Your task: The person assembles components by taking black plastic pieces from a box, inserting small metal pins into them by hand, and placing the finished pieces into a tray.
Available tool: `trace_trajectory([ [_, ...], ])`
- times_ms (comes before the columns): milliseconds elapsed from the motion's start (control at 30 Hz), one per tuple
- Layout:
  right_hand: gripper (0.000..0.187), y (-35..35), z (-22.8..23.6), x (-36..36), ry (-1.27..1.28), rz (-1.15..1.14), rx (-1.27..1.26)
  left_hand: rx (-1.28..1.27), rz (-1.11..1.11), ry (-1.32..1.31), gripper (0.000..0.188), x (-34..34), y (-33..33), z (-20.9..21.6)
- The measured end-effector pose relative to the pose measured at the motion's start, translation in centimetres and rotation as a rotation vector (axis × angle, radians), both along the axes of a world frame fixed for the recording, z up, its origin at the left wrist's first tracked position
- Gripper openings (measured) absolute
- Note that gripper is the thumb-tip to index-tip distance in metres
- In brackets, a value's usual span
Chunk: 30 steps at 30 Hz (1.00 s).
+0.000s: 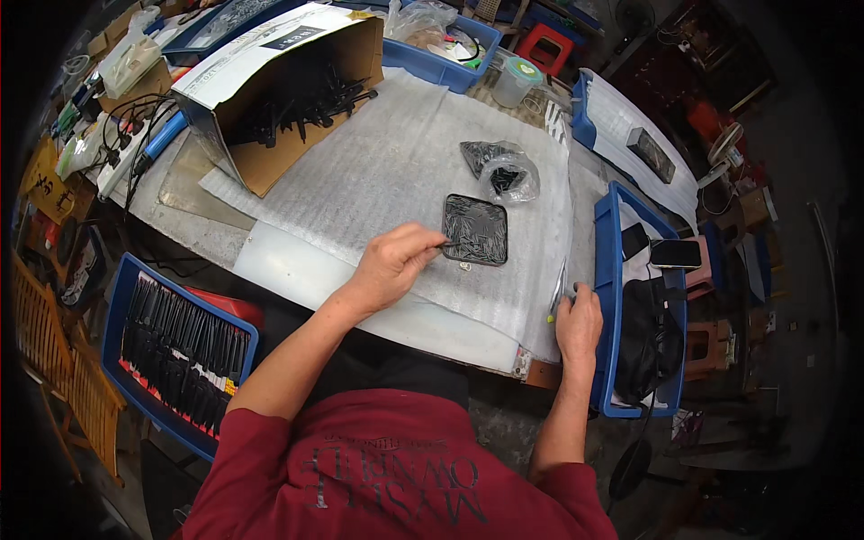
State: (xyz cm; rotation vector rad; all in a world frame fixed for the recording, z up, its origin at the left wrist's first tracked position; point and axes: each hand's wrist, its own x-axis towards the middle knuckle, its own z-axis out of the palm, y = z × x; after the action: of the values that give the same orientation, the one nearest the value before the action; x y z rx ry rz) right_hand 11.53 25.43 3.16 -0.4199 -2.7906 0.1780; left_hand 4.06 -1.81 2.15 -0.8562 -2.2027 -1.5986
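Left hand (396,261) pinches a small dark pin at the near edge of a square black tray (475,229) heaped with thin dark pins, lying on the counter's white foam sheet (378,171). Right hand (579,322) grips a slim tool (557,292) at the counter edge.

— What is the left hand (393,263) on?

— A shallow black square tray (475,229) with rounded corners, full of small dark pins or screws. It lies flat on the white foam sheet, right of centre, and the fingertips pinch one piece at its near left edge.

— And the right hand (578,326)?

— It rests at the near right edge of the sheet, closed around a thin tool (557,292) with a pale shaft and a yellow-green tip. The tool points away toward the far side, tilted slightly left, well apart from the tray.
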Motion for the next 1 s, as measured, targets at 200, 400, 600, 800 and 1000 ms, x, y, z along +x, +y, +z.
trace_trajectory([
  [200,0.014,-3.3,1.9,-3.1,0.177,0.296,-0.263,-0.119,0.04,0.023,0.012,-2.9,0.9,-0.2],
  [400,0.01,-5.7,0.2,-8.6,0.045,0.629,-0.235,-0.116,0.088,-0.005,0.013,-4.2,1.4,-2.1],
  [600,0.008,-6.6,-0.4,-10.7,-0.111,0.709,-0.074,-0.097,0.08,0.022,0.013,-4.1,1.3,-2.5],
  [800,0.007,-6.4,-0.9,-11.7,-0.207,0.718,0.021,-0.092,0.08,0.044,0.013,-4.3,1.3,-2.8],
  [1000,0.006,-6.7,-0.4,-11.2,-0.191,0.713,-0.043,-0.065,0.071,0.016,0.013,-4.2,1.4,-2.7],
])
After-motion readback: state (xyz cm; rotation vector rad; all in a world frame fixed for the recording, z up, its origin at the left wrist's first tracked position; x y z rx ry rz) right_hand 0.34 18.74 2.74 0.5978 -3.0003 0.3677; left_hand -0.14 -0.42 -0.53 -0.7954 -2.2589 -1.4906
